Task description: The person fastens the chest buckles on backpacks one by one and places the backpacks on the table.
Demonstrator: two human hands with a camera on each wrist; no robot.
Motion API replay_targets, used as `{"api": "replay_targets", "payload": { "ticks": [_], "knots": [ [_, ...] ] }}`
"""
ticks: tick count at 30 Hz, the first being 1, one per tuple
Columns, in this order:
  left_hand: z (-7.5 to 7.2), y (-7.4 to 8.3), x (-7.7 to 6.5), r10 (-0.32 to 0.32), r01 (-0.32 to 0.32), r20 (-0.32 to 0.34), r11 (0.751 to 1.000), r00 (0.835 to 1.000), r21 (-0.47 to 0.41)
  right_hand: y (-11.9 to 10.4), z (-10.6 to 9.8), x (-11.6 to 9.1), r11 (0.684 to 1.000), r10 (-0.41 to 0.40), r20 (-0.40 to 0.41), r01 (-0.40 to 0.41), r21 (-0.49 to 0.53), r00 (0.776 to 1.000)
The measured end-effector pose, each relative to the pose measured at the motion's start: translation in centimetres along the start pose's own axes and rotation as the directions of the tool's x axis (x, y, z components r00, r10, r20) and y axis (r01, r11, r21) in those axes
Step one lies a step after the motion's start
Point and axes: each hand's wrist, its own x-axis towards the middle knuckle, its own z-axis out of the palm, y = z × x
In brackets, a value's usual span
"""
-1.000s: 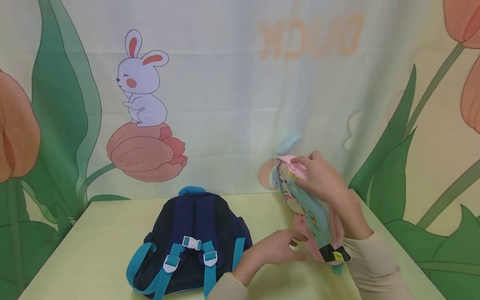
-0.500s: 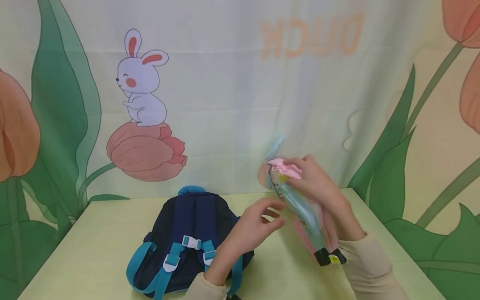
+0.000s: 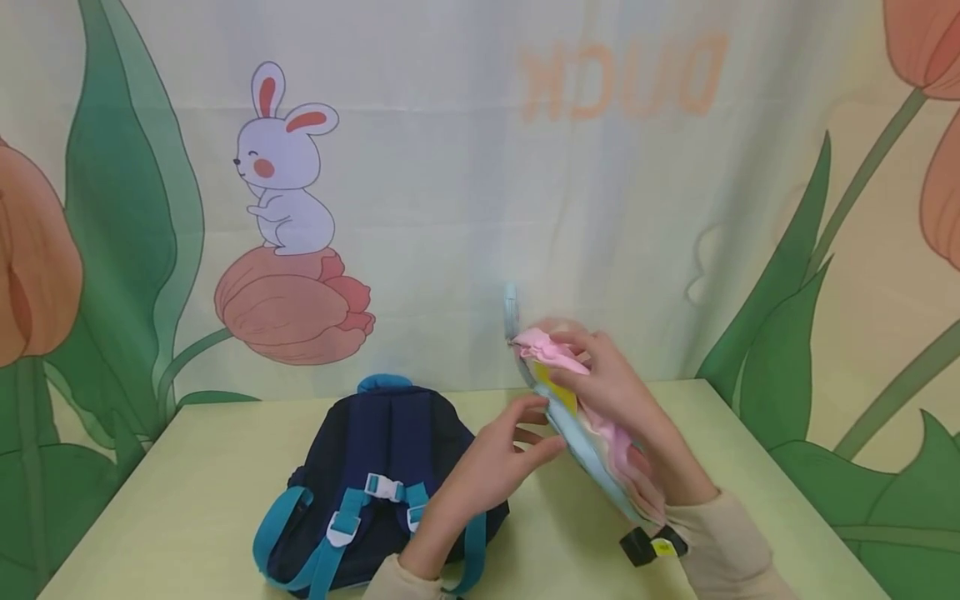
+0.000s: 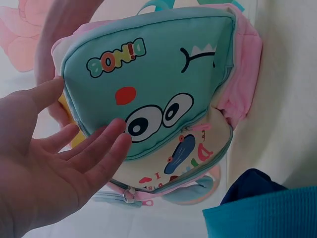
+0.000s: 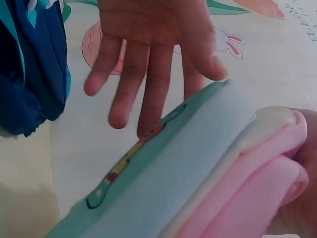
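A small pink and teal backpack [image 3: 581, 442] is held tilted above the table by my right hand [image 3: 611, 387], which grips its pink side. The left wrist view shows the backpack's [image 4: 143, 94] front, with big printed eyes and "DINO" lettering. My left hand [image 3: 495, 458] is at the backpack's left edge, its fingers spread and slightly bent. In the right wrist view that left hand [image 5: 148, 34] has its thumb at the bag's edge; contact is hard to tell. Most of the right hand [image 5: 292, 213] is hidden behind the pink fabric there.
A navy backpack [image 3: 382, 442] with turquoise straps and white buckles lies on the yellow-green table [image 3: 187, 500], left of the hands and partly behind the left forearm. A printed curtain [image 3: 435, 208] hangs behind the table's far edge.
My right hand has carried the pink and teal backpack leftward, turning it more edge-on. My left hand has risen from near its bottom to its left side. The navy backpack stays in place.
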Motion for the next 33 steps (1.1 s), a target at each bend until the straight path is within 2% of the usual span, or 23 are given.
{"api": "replay_targets", "payload": {
  "ticks": [5,11,17,21,26,30,33],
  "knots": [
    [-0.6,0.0,-0.3,-0.024,0.024,-0.015,1.0,1.0,0.019,0.0,0.8,-0.1,0.994,0.025,0.0,-0.025,0.109,1.0],
    [-1.4,-0.2,-0.4,-0.074,0.074,-0.02,0.997,0.997,0.03,0.1,2.0,-0.5,0.972,0.072,0.015,-0.074,0.223,0.997],
    [-1.6,-0.7,-0.6,-0.117,0.117,-0.002,0.993,0.993,0.001,1.1,3.7,-1.0,0.944,0.061,0.045,-0.073,0.321,0.997],
    [-1.5,-1.2,-0.8,-0.153,0.153,-0.003,0.988,0.988,0.0,1.8,4.6,-1.4,0.943,0.056,0.023,-0.06,0.327,0.998],
    [-1.4,-1.9,-0.8,-0.189,0.19,-0.021,0.982,0.982,0.002,1.9,5.2,-2.0,0.962,0.029,0.001,-0.028,0.27,1.0],
    [-1.5,-2.5,-0.9,-0.21,0.21,-0.038,0.977,0.977,-0.026,2.2,5.4,-2.4,0.973,-0.022,0.02,0.017,0.232,1.0],
    [-1.5,-2.9,-1.0,-0.223,0.221,-0.024,0.974,0.975,-0.053,2.6,5.4,-2.8,0.974,-0.047,0.064,0.032,0.223,0.997]
  ]
}}
